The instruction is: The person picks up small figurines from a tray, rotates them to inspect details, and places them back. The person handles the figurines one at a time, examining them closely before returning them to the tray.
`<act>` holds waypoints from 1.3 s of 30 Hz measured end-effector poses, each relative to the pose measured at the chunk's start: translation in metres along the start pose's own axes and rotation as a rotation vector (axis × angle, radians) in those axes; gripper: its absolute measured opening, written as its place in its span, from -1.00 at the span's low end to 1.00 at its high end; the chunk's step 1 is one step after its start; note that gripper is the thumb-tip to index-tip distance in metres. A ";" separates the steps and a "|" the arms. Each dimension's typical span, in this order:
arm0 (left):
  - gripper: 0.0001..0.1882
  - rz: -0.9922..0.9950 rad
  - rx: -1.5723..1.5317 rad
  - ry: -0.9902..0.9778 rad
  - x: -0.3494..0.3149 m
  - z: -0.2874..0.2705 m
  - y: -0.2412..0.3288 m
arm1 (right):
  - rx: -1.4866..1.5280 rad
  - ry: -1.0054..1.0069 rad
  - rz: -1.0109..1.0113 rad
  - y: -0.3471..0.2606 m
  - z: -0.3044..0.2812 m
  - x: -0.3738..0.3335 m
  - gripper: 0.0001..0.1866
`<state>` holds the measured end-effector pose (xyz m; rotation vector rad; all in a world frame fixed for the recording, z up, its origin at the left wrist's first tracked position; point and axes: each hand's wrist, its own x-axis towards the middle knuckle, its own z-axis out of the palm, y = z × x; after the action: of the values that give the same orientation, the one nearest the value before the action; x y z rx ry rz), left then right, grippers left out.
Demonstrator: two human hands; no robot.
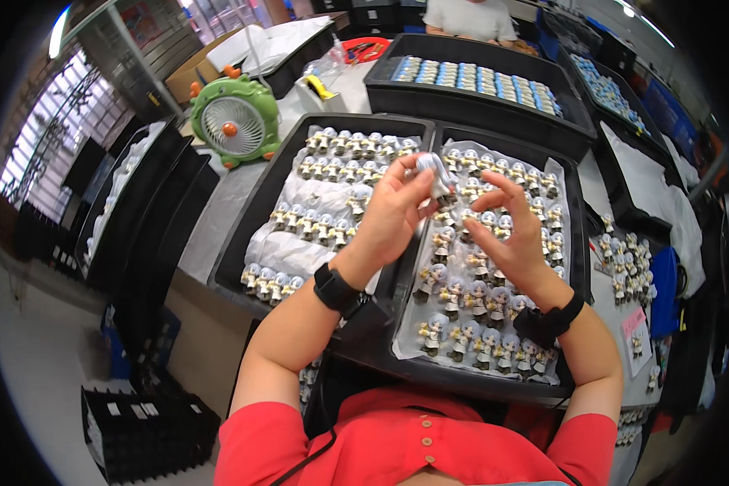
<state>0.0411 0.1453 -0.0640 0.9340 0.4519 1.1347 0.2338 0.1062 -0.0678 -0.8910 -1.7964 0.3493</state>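
My left hand (394,209) pinches a small figurine (439,178) with pale silver hair, raised above the place where two black trays meet. Just right of it my right hand (506,231) hovers with thumb and fingers spread, holding nothing. Below the hands, the right tray (402,324) bears rows of like figurines on white paper. In the left tray (231,243) more figurines stand in rows, with bare strips of crumpled paper between some of them. A black band circles each of my wrists.
A green fan (235,121) stands beyond the left tray, near a yellow tape roll (320,87). Another black tray (470,101) holds blue-and-white pieces at the back, before a person in a white shirt (470,18). Loose figurines (626,267) cluster at the right. Stacked trays (125,211) rise at left.
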 end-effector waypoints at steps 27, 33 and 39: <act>-0.50 -0.193 1.428 0.494 0.030 -0.183 0.026 | 0.001 0.053 0.070 0.018 -0.013 0.011 -0.47; -0.49 -0.035 1.597 0.335 0.021 -0.171 0.032 | 0.008 0.042 0.085 0.018 -0.013 0.012 -0.47; -0.54 -0.057 1.856 0.124 0.017 -0.153 0.030 | 0.015 0.016 0.122 0.019 -0.013 0.012 -0.47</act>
<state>-0.0805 0.2251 -0.1223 2.3584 1.7248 0.4388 0.2510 0.1253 -0.0664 -0.9926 -1.7269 0.4311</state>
